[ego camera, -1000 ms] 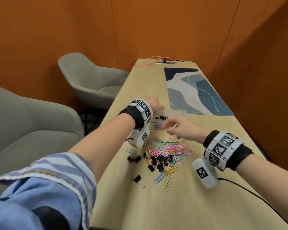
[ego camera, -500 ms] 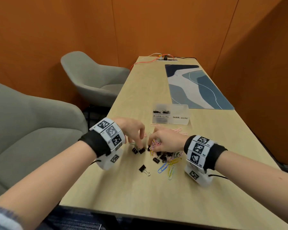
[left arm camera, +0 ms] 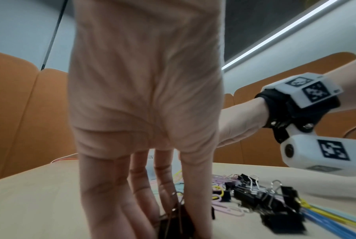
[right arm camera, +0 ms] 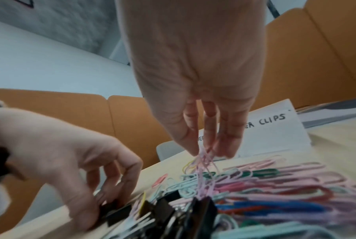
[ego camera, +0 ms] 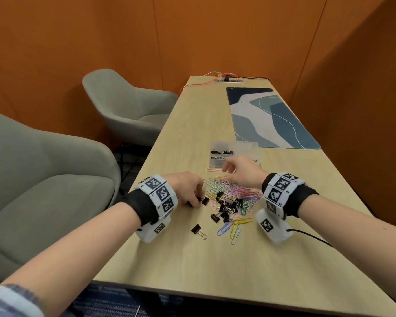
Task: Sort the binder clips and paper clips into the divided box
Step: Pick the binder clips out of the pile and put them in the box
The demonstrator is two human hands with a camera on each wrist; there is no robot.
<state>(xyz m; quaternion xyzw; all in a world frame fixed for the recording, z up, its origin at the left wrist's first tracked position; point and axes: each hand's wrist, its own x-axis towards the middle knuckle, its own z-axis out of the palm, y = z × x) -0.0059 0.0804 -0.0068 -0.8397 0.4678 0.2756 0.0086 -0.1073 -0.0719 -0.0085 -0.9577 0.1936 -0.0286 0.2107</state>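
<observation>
A mixed pile of coloured paper clips and black binder clips lies mid-table. Behind it stands the clear divided box; its left cell, labelled for binder clips, holds several black clips. My left hand reaches down at the pile's left edge, fingers curled round black binder clips on the table. My right hand hovers over the pile's far side, near the box front, pinching a bunch of pink paper clips that dangles from its fingertips.
A lone binder clip and blue and yellow paper clips lie nearer me. A blue patterned mat lies behind the box, a power strip at the far end. Grey chairs stand left of the table.
Both hands came back from the box to the pile. The right hand has since risen from the pile with pink paper clips; the left hand has closed on binder clips at the left edge.
</observation>
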